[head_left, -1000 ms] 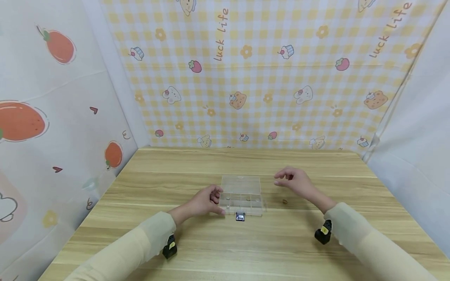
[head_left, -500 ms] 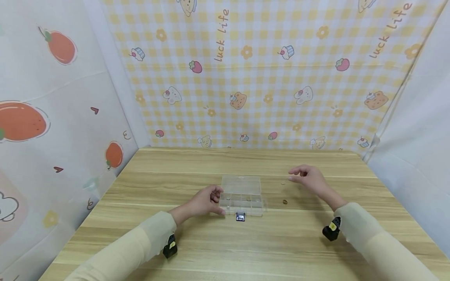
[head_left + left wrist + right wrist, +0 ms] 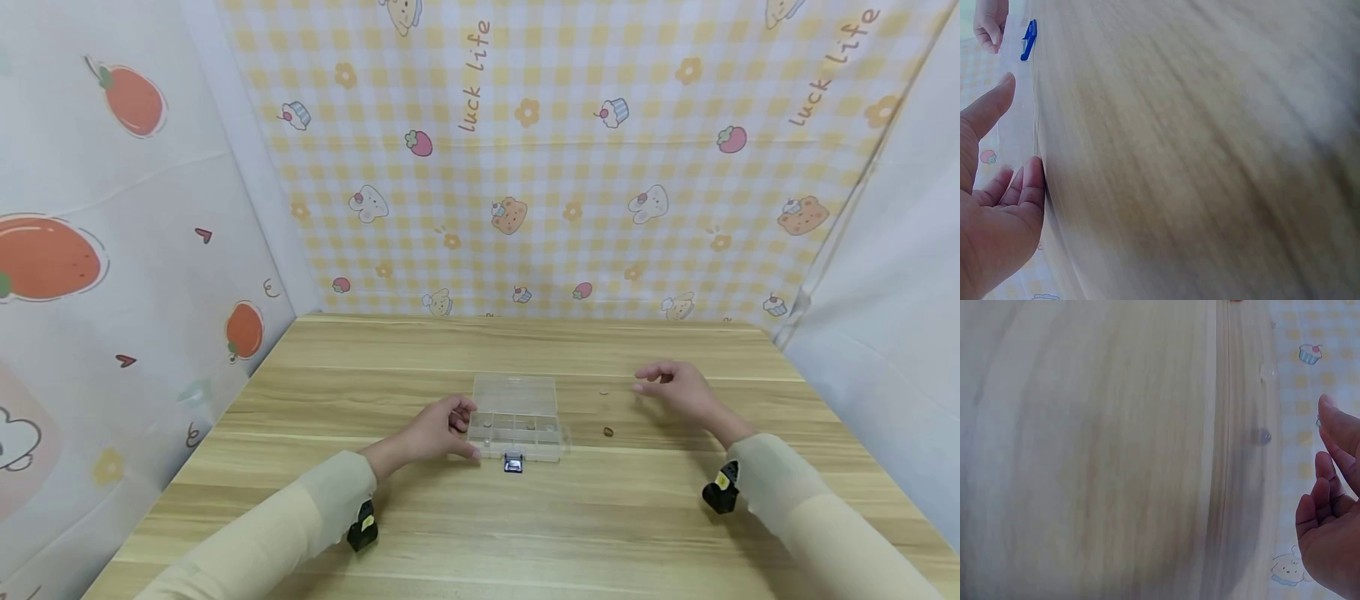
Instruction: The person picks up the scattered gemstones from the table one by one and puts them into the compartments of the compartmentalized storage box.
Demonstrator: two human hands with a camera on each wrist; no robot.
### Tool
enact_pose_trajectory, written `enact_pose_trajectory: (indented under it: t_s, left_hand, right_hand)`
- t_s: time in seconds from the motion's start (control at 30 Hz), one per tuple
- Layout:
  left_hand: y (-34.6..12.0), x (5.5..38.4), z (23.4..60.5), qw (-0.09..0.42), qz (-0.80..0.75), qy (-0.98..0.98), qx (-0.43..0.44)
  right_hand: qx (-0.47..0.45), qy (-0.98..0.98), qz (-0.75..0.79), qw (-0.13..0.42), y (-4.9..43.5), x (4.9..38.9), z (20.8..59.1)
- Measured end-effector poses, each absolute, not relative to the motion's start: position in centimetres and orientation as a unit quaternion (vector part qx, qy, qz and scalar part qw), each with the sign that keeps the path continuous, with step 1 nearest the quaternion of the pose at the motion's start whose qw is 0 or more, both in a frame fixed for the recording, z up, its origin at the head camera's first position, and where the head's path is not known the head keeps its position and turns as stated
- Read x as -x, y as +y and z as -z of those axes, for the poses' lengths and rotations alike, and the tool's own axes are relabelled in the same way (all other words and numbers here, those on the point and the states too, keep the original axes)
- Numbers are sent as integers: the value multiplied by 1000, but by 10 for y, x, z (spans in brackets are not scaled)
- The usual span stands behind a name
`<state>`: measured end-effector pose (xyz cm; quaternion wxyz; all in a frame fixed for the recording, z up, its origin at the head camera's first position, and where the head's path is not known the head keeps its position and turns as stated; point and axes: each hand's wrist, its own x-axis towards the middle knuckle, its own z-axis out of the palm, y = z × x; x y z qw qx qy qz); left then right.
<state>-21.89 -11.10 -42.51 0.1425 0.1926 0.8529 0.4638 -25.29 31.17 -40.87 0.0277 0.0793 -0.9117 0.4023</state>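
A clear plastic compartment box (image 3: 512,435) lies on the table with its lid (image 3: 514,395) laid back and a dark blue latch (image 3: 513,462) at its front. Small pieces sit in several compartments. My left hand (image 3: 438,427) holds the box's left end, thumb at the front corner and fingers along the side. To the right of the box, my right hand (image 3: 678,392) hovers over the table, fingers loosely bent and nothing visible between them. Near it lie a small brown piece (image 3: 608,432) and a small pale piece (image 3: 603,392). The right wrist view shows a clear round bead (image 3: 1264,436).
The wood-grain table (image 3: 480,533) reaches back to a yellow checked cloth (image 3: 510,167). Printed white cloth (image 3: 135,250) hangs on the left and pale cloth (image 3: 885,317) on the right. Black wrist cameras sit at both sleeves.
My right hand has moved right, away from the box, and the small pale piece has come into view on the table. My left hand and the box have stayed put.
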Motion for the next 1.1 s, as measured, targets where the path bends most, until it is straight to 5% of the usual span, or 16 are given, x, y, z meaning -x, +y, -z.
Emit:
enact_pose_trajectory:
  t_s: [0.67, 1.1]
  left_hand:
    - [-109, 216, 421, 147, -474, 848, -188]
    - [-109, 217, 423, 144, -472, 849, -188]
  right_hand:
    - [-71, -903, -419, -59, 335, 261, 425]
    - [-72, -893, -438, -69, 334, 261, 430]
